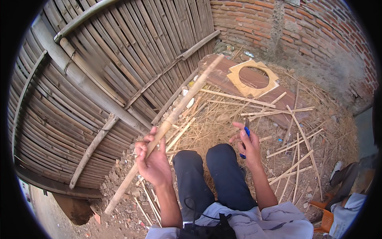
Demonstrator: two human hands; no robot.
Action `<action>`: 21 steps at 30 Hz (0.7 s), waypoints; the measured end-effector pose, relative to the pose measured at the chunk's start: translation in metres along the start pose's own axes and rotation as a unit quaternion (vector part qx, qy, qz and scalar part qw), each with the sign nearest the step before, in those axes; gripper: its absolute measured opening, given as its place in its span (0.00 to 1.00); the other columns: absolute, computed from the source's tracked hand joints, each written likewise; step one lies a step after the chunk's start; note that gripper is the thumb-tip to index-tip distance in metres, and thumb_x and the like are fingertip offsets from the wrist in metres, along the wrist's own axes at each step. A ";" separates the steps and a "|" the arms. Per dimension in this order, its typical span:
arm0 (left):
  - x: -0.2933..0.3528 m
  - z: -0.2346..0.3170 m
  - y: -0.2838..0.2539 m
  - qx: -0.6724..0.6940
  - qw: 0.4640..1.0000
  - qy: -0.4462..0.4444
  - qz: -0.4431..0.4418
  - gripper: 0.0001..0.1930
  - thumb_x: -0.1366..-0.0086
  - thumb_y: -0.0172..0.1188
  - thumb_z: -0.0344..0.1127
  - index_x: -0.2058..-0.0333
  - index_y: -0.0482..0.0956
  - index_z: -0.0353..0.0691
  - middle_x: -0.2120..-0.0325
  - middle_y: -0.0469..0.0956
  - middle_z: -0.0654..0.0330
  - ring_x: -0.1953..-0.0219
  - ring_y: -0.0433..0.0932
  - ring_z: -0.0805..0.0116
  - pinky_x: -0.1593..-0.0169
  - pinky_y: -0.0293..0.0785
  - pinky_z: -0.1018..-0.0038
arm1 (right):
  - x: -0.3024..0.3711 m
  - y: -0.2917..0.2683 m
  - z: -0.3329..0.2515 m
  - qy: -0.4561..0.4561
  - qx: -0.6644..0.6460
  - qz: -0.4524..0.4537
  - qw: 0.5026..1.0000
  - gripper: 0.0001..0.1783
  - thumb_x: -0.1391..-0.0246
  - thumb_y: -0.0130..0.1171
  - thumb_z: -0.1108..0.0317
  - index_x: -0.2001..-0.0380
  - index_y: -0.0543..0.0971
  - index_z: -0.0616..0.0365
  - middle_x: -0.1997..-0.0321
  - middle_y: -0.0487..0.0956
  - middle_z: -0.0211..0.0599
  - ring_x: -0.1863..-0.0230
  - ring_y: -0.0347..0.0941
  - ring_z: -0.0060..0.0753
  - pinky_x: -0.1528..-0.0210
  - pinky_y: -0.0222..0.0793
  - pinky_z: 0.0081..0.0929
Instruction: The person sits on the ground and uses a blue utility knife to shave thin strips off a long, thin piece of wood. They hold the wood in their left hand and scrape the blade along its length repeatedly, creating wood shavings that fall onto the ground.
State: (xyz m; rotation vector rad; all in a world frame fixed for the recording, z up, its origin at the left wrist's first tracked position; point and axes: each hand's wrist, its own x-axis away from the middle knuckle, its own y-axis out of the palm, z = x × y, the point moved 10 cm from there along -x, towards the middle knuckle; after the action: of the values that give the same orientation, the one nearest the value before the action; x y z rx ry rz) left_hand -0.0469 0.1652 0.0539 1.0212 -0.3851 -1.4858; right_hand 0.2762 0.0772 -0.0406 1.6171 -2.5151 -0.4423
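A long, pale bamboo strip (181,108) slants across the view, from the ground at lower left up toward the brown board. My left hand (154,161) is closed around its lower part, with some fingers stretched along it. To the right of my knees, my right hand (247,146) grips a knife with a blue handle (246,131), its short dark blade pointing up and away from me. The knife is apart from the bamboo strip. Part of the handle is hidden behind my fingers.
A slatted bamboo wall (119,59) stands at left, a brick wall (310,32) at the back. Thin bamboo strips (300,135) lie over straw and shavings at right. A yellow cut-out sheet (234,75) rests on a brown board (217,67). Another person (350,207) sits at lower right.
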 end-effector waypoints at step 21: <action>0.087 -0.044 0.044 -0.528 0.725 -0.245 -0.368 0.14 0.32 0.74 0.32 0.50 0.87 0.34 0.60 0.87 0.54 0.56 0.89 0.60 0.54 0.86 0.65 | -0.013 0.008 -0.016 -0.028 -0.007 0.011 1.000 0.13 0.26 0.62 0.63 0.47 0.81 0.60 0.58 0.90 0.44 0.77 0.64 0.11 0.73 0.58 0.16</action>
State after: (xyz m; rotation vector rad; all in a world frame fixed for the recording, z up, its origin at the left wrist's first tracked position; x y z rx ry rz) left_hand 0.0253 0.0895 0.0304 -0.2423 0.5899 -2.2422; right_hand 0.2789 0.0890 -0.0222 1.5915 -2.5616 -0.5071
